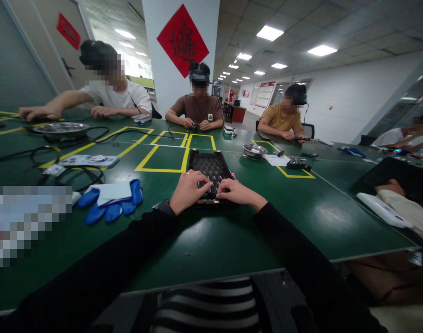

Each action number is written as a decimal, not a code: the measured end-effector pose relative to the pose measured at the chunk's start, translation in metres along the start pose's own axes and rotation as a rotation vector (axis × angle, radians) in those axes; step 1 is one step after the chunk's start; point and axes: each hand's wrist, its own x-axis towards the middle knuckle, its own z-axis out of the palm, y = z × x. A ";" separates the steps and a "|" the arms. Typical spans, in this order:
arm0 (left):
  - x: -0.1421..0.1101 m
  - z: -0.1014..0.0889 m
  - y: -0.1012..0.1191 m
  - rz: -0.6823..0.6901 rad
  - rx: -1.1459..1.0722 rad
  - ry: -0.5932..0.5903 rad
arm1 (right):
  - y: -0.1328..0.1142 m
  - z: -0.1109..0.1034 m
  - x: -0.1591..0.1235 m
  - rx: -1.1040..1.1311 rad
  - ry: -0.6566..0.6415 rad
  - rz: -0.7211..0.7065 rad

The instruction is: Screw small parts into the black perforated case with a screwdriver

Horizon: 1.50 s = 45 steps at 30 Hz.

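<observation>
Left hand [187, 188]: reaches over the near left part of the black tray; its fingers [205, 188] are bent, thumb close to fingertips, and whether they pinch something small cannot be told.
Right hand [235, 190]: over the near right part of the same tray, fingers curled inward; any grip is too small to make out.
Black tray [208, 162]: lies on the counter [301, 226], under and just beyond both sets of fingers, its inside dotted with pale spots.
Red light [233, 175]: a small glow just beyond the right fingers.
Blue glove [137, 192]: left of the left fingers, well apart, with a white folded piece [114, 192] on top.
Black cable [100, 175]: beyond the glove, farther left of the fingers.
Yellow tape [159, 170]: rectangles on the counter, beyond the left fingers and to either side.
Metal dish [255, 149]: beyond the right fingers and to their right, near a white paper [278, 160] and a dark part [299, 163].
White device [383, 210]: far right of the right fingers, by a co-worker's sleeve [407, 208].
Co-worker [199, 108]: seated straight beyond the fingers, both hands at a small object.
</observation>
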 end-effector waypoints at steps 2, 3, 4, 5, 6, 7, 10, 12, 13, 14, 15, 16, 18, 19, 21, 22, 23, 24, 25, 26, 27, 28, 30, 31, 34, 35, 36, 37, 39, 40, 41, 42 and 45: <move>0.000 0.000 0.000 0.001 0.001 -0.001 | 0.000 0.001 0.000 0.003 0.012 0.007; 0.000 0.000 0.001 0.000 0.001 -0.001 | 0.000 0.002 0.000 0.010 0.014 0.006; 0.000 0.000 0.001 -0.002 0.000 0.000 | -0.001 0.002 0.000 0.022 0.014 0.001; 0.000 0.000 0.001 -0.004 -0.001 0.000 | 0.000 0.001 0.000 0.038 0.021 -0.006; 0.001 -0.001 0.001 -0.006 -0.002 -0.001 | 0.000 0.000 0.001 0.055 0.045 -0.012; 0.001 -0.001 0.001 -0.007 -0.004 -0.002 | 0.001 -0.001 0.001 0.070 0.098 -0.013; 0.001 -0.002 0.001 -0.009 -0.011 -0.010 | 0.010 -0.007 0.003 0.090 0.420 0.055; 0.001 -0.002 0.001 -0.010 -0.014 -0.010 | 0.022 -0.010 0.003 0.062 0.622 0.151; 0.001 -0.003 0.001 -0.010 -0.014 -0.010 | 0.028 -0.010 0.002 0.035 0.665 0.200; 0.001 -0.003 0.001 -0.009 -0.014 -0.009 | 0.035 -0.009 0.001 -0.001 0.663 0.242; 0.001 -0.003 0.002 -0.008 -0.014 -0.009 | 0.042 -0.008 0.000 -0.037 0.624 0.272; 0.001 -0.004 0.002 -0.007 -0.014 -0.009 | 0.047 -0.006 -0.001 -0.059 0.575 0.289; 0.001 -0.004 0.003 -0.007 -0.013 -0.006 | 0.057 -0.002 -0.002 -0.064 0.503 0.324; 0.001 -0.004 0.003 -0.008 -0.011 -0.005 | 0.060 -0.001 -0.003 -0.054 0.487 0.343; 0.001 -0.004 0.003 -0.007 -0.007 -0.003 | 0.066 0.000 -0.003 -0.015 0.459 0.396; 0.001 -0.004 0.003 -0.006 -0.005 -0.003 | 0.069 -0.001 -0.004 0.011 0.436 0.429; 0.001 -0.004 0.003 -0.005 -0.005 -0.002 | 0.071 -0.003 -0.006 0.035 0.413 0.465; 0.001 -0.004 0.003 -0.005 -0.006 0.000 | 0.073 -0.005 -0.007 0.055 0.391 0.498; 0.001 -0.004 0.003 -0.006 -0.008 0.003 | 0.075 -0.007 -0.010 0.070 0.375 0.526; 0.001 -0.004 0.003 -0.009 -0.010 0.005 | 0.077 -0.008 -0.012 0.069 0.371 0.547; 0.001 -0.004 0.003 -0.013 -0.013 0.006 | 0.079 -0.010 -0.015 0.043 0.382 0.561; 0.001 -0.003 0.003 -0.017 -0.016 0.006 | 0.080 -0.010 -0.018 -0.002 0.401 0.568; 0.001 -0.003 0.002 -0.021 -0.022 0.001 | 0.080 -0.010 -0.020 -0.112 0.449 0.580; 0.001 -0.003 0.002 -0.022 -0.025 -0.002 | 0.079 -0.009 -0.021 -0.150 0.480 0.584; 0.001 -0.003 0.003 -0.012 -0.027 -0.005 | 0.076 -0.008 -0.017 -0.024 0.614 0.610; 0.001 -0.003 0.003 -0.008 -0.025 -0.003 | 0.075 -0.007 -0.014 0.096 0.673 0.622; 0.001 -0.003 0.003 -0.005 -0.022 0.001 | 0.073 -0.007 -0.012 0.238 0.732 0.629; 0.001 -0.003 0.003 -0.003 -0.019 0.005 | 0.071 -0.008 -0.009 0.386 0.787 0.626; 0.001 -0.003 0.002 -0.003 -0.020 0.014 | 0.066 -0.009 -0.005 0.676 0.863 0.590; 0.000 -0.003 0.002 -0.003 -0.024 0.015 | 0.062 -0.010 -0.004 0.817 0.878 0.560; 0.000 -0.003 0.002 -0.004 -0.029 0.013 | 0.058 -0.012 -0.003 0.957 0.876 0.523; 0.000 -0.003 0.002 -0.006 -0.033 0.010 | 0.054 -0.013 -0.002 1.095 0.855 0.484; 0.000 -0.003 0.002 -0.015 -0.040 0.004 | 0.041 -0.017 -0.002 1.467 0.727 0.353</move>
